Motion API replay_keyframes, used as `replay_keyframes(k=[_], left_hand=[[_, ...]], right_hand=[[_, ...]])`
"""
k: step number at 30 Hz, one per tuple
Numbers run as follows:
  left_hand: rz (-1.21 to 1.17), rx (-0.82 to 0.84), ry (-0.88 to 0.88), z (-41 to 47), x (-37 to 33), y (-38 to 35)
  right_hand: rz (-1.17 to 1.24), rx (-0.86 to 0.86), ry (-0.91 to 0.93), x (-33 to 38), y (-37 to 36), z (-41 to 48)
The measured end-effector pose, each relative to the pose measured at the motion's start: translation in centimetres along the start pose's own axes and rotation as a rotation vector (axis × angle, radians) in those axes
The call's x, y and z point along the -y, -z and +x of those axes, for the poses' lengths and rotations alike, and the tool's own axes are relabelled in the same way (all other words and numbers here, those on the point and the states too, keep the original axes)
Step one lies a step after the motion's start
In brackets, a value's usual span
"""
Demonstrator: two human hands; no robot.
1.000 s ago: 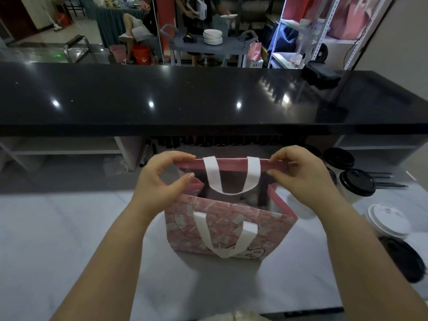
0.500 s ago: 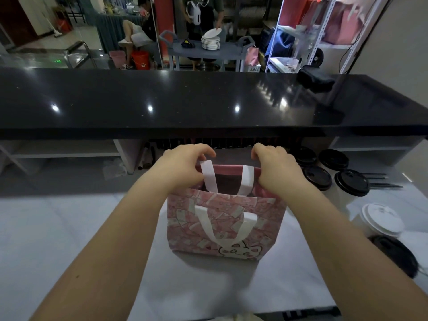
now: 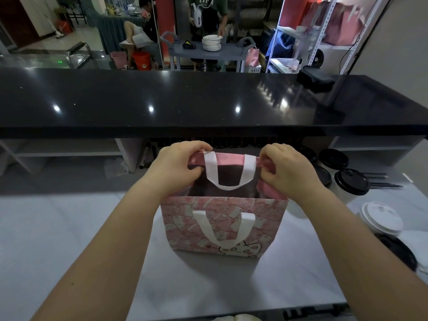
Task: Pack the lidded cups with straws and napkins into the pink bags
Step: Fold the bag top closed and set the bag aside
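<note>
A pink paper bag [image 3: 224, 225] with white ribbon handles and a cartoon cat stands upright on the white worktop [image 3: 69, 228], its mouth open and dark inside. My left hand [image 3: 178, 165] pinches the far rim at the left corner. My right hand [image 3: 284, 170] pinches the far rim at the right corner. Several white cups with black lids [image 3: 350, 181] stand to the right of the bag. A white-lidded cup [image 3: 381, 218] sits nearer. Black straws [image 3: 379, 180] lie behind the cups.
A glossy black raised counter [image 3: 208, 103] runs across just behind the bag. Another black lid [image 3: 398, 252] lies at the right edge. Beyond the counter are a grey cart with stacked plates [image 3: 211, 42], people, and metal shelving.
Both hands drew together onto the bag's far rim, then spread slightly apart. The bag's mouth narrowed and has opened wider again.
</note>
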State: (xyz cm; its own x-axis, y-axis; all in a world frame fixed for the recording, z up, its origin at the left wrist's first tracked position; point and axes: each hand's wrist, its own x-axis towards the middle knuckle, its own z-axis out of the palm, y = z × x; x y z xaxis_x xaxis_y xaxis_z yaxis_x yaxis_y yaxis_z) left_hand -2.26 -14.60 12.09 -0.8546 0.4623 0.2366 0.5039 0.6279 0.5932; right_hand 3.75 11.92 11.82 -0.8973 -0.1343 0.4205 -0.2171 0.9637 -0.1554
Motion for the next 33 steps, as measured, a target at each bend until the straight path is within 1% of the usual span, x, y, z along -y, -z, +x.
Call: replay_keyframes(k=[4, 6, 8, 10, 13, 17, 19, 20, 21, 23, 25, 27, 29, 30, 31, 33], left_hand=[[0.089, -0.047, -0.031, -0.2, -0.1, 0.2], [0.090, -0.084, -0.039, -0.3, -0.1, 0.3], [0.049, -0.144, -0.028, -0.5, 0.1, 0.4], [0.001, -0.205, -0.012, -0.5, 0.4, 0.6], [-0.056, -0.239, -0.008, -0.8, 1.3, 0.9], [-0.265, -0.236, 0.019, -1.7, 2.6, 0.7], [-0.364, -0.287, 0.045, -1.8, 2.9, 0.4], [-0.410, -0.316, 0.052, -1.7, 2.9, 0.3], [-0.456, -0.338, 0.061, -1.6, 2.8, 0.1], [-0.545, -0.370, 0.094, -1.1, 2.6, -0.3], [-0.620, -0.396, 0.147, -0.6, 2.5, -0.6], [-0.702, -0.409, 0.194, -0.2, 2.4, -0.9], [-0.802, -0.418, 0.231, 0.1, 2.5, -1.0], [-0.844, -0.429, 0.243, 0.2, 2.7, -1.0], [-0.874, -0.444, 0.247, 0.2, 2.9, -1.0], [-0.879, -0.465, 0.242, 0.2, 3.5, -1.1]], right_hand=[[0.014, -0.102, 0.023, -0.3, -0.2, -0.6], [0.082, -0.165, 0.021, -0.4, -0.3, -0.7], [0.205, -0.208, -0.022, -0.6, -0.2, -0.6], [0.376, -0.211, -0.105, -1.0, -0.2, -0.4], [0.564, -0.250, -0.179, -1.1, -0.4, -0.5], [0.800, -0.297, -0.346, -1.2, -1.1, -1.8], [0.949, -0.334, -0.416, -1.7, -1.3, -3.4], [1.029, -0.333, -0.422, -2.0, -1.3, -4.5], [1.107, -0.289, -0.413, -2.4, -1.4, -5.7], [1.240, -0.080, -0.380, -3.0, -1.8, -8.0], [1.286, 0.192, -0.350, -2.9, -2.2, -9.5], [1.307, 0.336, -0.331, -2.4, -2.3, -9.9], [1.300, 0.383, -0.316, -1.9, -2.2, -9.7], [1.271, 0.368, -0.324, -1.6, -2.4, -9.6], [1.236, 0.319, -0.354, -1.4, -2.7, -9.3], [1.214, 0.130, -0.457, -0.7, -3.7, -8.7]])
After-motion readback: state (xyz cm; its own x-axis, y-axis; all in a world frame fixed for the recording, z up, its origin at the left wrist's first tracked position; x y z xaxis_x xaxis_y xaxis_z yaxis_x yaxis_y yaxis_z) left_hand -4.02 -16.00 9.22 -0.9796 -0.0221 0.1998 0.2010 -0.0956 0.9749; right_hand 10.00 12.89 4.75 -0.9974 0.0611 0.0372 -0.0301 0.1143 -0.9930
